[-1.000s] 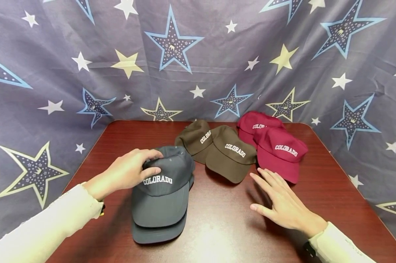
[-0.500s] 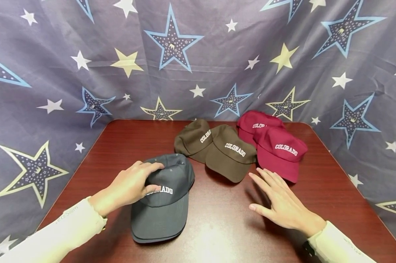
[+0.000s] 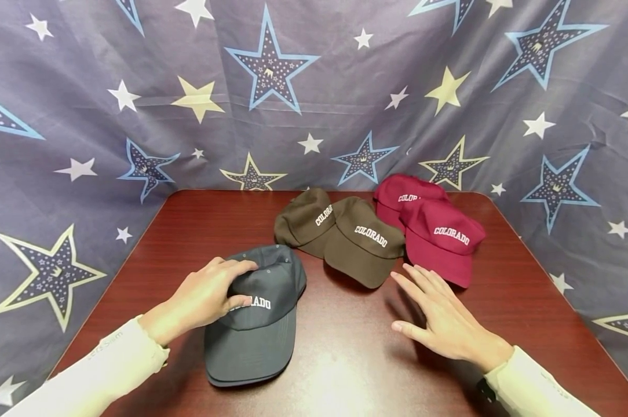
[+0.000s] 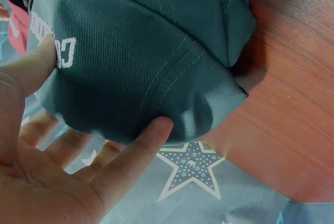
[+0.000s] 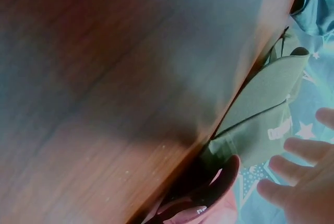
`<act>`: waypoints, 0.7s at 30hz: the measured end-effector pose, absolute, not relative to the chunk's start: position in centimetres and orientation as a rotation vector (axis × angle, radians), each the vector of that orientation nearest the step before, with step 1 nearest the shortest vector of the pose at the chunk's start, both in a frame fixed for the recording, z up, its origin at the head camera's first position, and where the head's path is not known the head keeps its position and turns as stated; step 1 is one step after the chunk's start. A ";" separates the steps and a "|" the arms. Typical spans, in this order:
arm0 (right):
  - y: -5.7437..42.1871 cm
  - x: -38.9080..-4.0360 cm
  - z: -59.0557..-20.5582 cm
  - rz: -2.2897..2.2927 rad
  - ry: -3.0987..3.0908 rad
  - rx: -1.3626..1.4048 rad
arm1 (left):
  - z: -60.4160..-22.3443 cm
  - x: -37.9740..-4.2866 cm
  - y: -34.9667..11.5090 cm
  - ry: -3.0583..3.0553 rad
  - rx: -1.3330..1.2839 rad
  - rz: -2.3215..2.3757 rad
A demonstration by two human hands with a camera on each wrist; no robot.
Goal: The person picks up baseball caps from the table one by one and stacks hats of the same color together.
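Note:
In the head view my left hand (image 3: 210, 298) holds the crown of a dark grey cap (image 3: 251, 347) at the left front of the table. The thumb lies over part of its white COLORADO lettering. A second grey brim edge shows just under this cap's brim. In the left wrist view the thumb and index finger (image 4: 156, 130) touch opposite sides of the grey crown (image 4: 115, 51). My right hand (image 3: 444, 318) hovers over the table with fingers spread, holding nothing. Ahead of it are two brown caps (image 3: 368, 240) and two red caps (image 3: 444, 240), each pair overlapping.
The reddish-brown table (image 3: 345, 341) carries all the caps. A grey curtain (image 3: 314, 87) printed with stars hangs behind and at both sides. The brown caps stand right of the grey ones, and the red caps are farther right, touching or nearly touching the brown.
My left hand has lowered the upper grey cap onto the one beneath, so their brims now lie almost together. The right hand has stayed nearly still.

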State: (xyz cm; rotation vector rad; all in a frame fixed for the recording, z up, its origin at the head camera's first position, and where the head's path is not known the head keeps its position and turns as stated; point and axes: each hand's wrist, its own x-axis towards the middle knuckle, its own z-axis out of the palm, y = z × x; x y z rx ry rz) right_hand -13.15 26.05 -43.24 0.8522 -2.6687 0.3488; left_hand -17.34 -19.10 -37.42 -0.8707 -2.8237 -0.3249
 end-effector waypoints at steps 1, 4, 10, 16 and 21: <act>26.0 -13.2 -43.2 0.349 -2.669 0.852 | -37.5 -17.4 -19.1 -2.825 -0.872 -0.327; 26.0 -13.3 -43.2 0.346 -2.670 0.851 | -37.6 -17.4 -19.2 -2.833 -0.867 -0.330; 25.9 -13.5 -42.9 0.352 -2.662 0.844 | -37.8 -17.5 -19.1 -2.851 -0.844 -0.340; 25.9 -14.1 -42.7 0.376 -2.660 0.834 | -37.5 -17.3 -19.2 -2.862 -0.840 -0.310; 25.6 -14.6 -42.4 0.386 -2.658 0.806 | -37.4 -17.5 -19.2 -2.790 -0.917 -0.308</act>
